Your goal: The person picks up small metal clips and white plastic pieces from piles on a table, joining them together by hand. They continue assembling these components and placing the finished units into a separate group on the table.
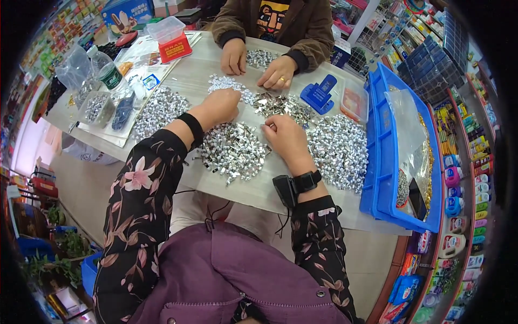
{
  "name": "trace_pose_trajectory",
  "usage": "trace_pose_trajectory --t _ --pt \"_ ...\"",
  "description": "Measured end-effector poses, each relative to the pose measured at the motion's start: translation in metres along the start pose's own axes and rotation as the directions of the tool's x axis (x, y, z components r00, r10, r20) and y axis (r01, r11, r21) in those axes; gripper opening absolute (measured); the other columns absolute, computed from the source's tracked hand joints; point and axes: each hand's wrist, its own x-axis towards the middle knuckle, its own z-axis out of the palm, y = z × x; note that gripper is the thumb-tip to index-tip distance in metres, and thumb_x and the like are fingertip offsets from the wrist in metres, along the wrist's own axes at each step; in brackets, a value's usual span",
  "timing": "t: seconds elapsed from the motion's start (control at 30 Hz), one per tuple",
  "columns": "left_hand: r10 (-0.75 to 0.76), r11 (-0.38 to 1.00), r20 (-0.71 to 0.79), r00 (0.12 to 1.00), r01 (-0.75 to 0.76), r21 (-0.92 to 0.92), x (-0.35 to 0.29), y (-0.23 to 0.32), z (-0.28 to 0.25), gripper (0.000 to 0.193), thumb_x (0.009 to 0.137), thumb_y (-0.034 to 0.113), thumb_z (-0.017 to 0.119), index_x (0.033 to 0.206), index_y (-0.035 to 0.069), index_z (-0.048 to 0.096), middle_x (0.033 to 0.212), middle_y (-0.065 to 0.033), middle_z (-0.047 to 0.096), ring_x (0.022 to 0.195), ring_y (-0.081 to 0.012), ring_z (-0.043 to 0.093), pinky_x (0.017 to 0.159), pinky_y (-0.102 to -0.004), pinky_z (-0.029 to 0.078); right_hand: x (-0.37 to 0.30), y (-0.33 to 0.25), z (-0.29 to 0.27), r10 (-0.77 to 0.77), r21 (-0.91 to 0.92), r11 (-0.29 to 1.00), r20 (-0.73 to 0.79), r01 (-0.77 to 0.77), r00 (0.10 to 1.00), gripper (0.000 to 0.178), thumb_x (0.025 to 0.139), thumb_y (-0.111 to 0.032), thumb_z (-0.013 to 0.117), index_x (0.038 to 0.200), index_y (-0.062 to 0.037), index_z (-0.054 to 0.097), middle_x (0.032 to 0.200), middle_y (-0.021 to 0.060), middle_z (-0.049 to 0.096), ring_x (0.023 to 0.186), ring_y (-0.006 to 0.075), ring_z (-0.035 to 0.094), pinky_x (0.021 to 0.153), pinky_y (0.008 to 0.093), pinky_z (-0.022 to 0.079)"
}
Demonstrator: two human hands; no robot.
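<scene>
My left hand (220,106) is closed, its fingertips mostly turned from view, at the near edge of a heap of small white pieces (222,84). My right hand (288,138) is curled in a pinch beside a pile of small silvery metal pieces (234,154). Whatever either hand may hold is too small to make out. Just beyond my right hand lies a heap of flat shiny metal parts (281,106). More silvery pieces (339,154) are piled to its right, and another pile (159,112) spreads left of my left wrist.
Across the table (216,188), another person's two hands (278,73) rest around a small silvery pile. A blue clip-shaped object (319,94) and a clear lidded box (354,104) stand near a large blue crate (380,156). A bottle (106,70) and a red box (175,47) are at left.
</scene>
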Motion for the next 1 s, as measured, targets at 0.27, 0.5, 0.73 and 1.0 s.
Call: trace_pose_trajectory --t 0.27,0.5,0.73,1.0 --pt "-0.223 0.779 0.117 0.968 0.249 -0.575 -0.017 0.013 -0.042 0.012 0.08 0.01 0.053 0.086 0.0 0.057 0.064 -0.006 0.055 0.061 -0.0167 0.058 0.052 -0.0313 0.046 -0.002 0.002 -0.002 0.051 0.022 0.998 -0.002 -0.051 0.999 0.015 0.074 -0.022 0.059 0.082 -0.0091 0.063 0.077 0.01 0.06 0.07 0.028 0.06 0.063 0.0365 0.048" --pt "-0.239 0.575 0.271 0.932 0.361 -0.734 -0.044 0.056 -0.076 0.014 0.086 0.015 0.054 0.088 0.002 0.057 0.067 0.0022 0.053 0.058 -0.0071 0.052 0.051 -0.0216 0.045 -0.004 0.006 -0.002 0.101 0.028 0.994 0.018 -0.102 0.995 0.014 0.074 -0.021 0.058 0.078 -0.0083 0.062 0.076 0.01 0.06 0.07 0.0276 0.06 0.062 0.0361 0.048" --pt "-0.329 0.015 0.303 0.894 0.326 -0.945 -0.08 0.08 -0.066 0.016 0.086 0.015 0.055 0.096 0.003 0.055 0.077 -0.001 0.056 0.063 -0.0074 0.053 0.056 -0.0198 0.047 0.0 0.009 0.001 0.048 0.191 0.981 -0.119 -0.024 0.992 0.013 0.074 -0.017 0.059 0.08 -0.006 0.06 0.074 0.0077 0.06 0.065 0.0206 0.06 0.059 0.0309 0.047" --pt "-0.48 -0.263 0.377 0.792 0.28 -0.923 -0.09 0.083 -0.045 0.013 0.087 0.015 0.055 0.095 0.005 0.055 0.075 -0.0007 0.057 0.061 -0.0064 0.054 0.054 -0.0182 0.048 -0.01 -0.012 -0.005 -0.032 0.887 0.424 0.217 -0.183 0.976 0.013 0.084 -0.011 0.056 0.092 -0.0021 0.059 0.085 0.0064 0.063 0.074 0.0109 0.06 0.061 0.0228 0.047"
